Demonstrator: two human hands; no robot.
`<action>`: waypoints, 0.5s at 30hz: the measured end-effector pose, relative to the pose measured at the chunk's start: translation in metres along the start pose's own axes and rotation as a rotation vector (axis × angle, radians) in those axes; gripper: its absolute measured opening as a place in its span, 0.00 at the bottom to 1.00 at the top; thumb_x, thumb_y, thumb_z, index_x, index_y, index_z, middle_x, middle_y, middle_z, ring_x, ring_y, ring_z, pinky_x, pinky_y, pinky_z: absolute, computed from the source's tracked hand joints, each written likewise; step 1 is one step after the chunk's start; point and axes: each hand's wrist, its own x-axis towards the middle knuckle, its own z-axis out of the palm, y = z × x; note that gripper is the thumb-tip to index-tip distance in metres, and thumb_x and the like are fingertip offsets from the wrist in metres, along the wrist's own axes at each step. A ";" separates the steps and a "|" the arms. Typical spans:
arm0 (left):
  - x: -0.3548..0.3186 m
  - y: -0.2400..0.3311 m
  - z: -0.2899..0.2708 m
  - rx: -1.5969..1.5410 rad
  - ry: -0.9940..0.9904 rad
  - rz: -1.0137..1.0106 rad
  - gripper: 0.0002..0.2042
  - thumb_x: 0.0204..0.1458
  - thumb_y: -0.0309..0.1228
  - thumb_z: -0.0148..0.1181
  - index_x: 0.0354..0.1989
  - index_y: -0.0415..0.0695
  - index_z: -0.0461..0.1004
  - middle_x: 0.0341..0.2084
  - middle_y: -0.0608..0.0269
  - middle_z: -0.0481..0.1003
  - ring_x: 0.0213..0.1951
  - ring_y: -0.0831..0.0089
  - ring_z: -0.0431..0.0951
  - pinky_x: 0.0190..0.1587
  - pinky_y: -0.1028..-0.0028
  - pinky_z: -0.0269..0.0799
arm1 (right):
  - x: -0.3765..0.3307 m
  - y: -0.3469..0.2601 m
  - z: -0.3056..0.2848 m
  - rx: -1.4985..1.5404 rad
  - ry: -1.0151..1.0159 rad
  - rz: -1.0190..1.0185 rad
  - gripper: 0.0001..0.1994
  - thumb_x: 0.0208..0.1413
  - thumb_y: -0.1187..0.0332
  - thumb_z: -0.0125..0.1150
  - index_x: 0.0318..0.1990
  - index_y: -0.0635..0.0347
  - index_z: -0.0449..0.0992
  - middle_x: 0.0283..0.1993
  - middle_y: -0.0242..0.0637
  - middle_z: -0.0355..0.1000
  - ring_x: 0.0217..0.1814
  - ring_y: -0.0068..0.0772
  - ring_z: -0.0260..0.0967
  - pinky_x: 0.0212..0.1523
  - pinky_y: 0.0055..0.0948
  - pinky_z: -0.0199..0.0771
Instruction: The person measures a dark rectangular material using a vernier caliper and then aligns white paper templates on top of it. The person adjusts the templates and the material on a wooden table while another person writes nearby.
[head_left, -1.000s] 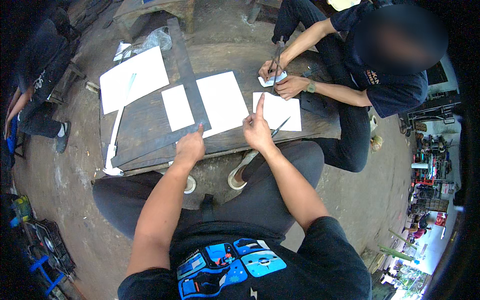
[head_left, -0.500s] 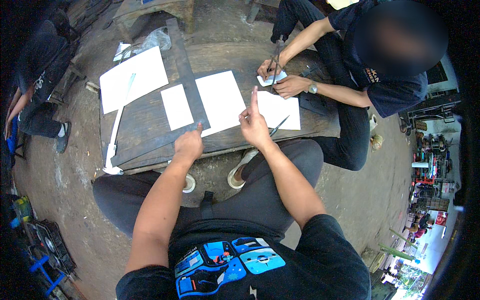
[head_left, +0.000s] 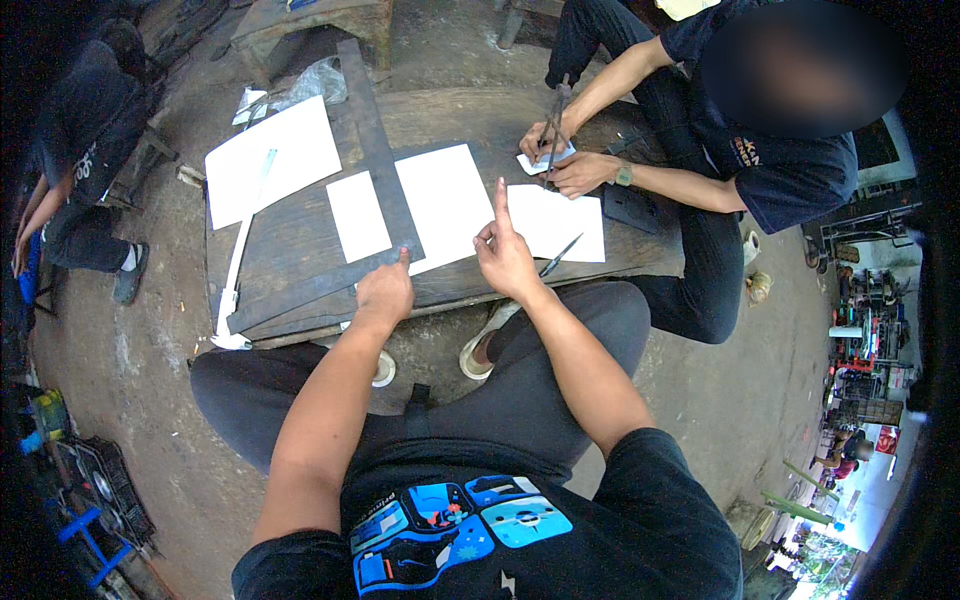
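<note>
My left hand is closed with one digit sticking out, beside the corner of a large dark metal L-shaped square lying on the low wooden table. Nothing shows in that hand. To its right, my right hand holds nothing; its index finger is stretched out over the papers and the other fingers are curled. White sheets of paper lie beside the square, and another sheet lies by my right hand with a dark pen at its edge.
A caliper lies on the left, partly over a large white sheet. Across at right, a co-worker's hands hold dark dividers over a small white piece. Another person sits far left. A plastic bag lies behind.
The whole view has shifted slightly. My left hand has edged right near the square's corner, and my right hand has moved slightly left, index finger still extended.
</note>
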 end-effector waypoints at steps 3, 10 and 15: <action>0.001 -0.001 0.002 0.007 0.002 -0.001 0.33 0.61 0.25 0.46 0.77 0.50 0.54 0.48 0.43 0.81 0.50 0.48 0.83 0.52 0.52 0.79 | 0.001 -0.003 -0.002 -0.020 -0.004 0.020 0.54 0.57 0.80 0.59 0.80 0.49 0.24 0.32 0.44 0.76 0.33 0.50 0.78 0.40 0.43 0.77; 0.005 -0.004 0.007 0.042 0.047 -0.012 0.32 0.60 0.26 0.48 0.76 0.55 0.58 0.46 0.46 0.82 0.48 0.48 0.84 0.50 0.52 0.81 | -0.002 -0.001 -0.001 -0.116 -0.070 0.082 0.45 0.58 0.73 0.61 0.80 0.46 0.42 0.41 0.46 0.77 0.44 0.50 0.77 0.48 0.44 0.77; 0.001 -0.012 0.003 0.028 0.242 0.009 0.23 0.61 0.33 0.53 0.65 0.62 0.74 0.49 0.54 0.78 0.53 0.54 0.78 0.54 0.52 0.73 | 0.002 0.021 0.019 -0.569 -0.134 -0.210 0.28 0.58 0.64 0.66 0.67 0.48 0.72 0.60 0.43 0.72 0.61 0.50 0.68 0.64 0.46 0.69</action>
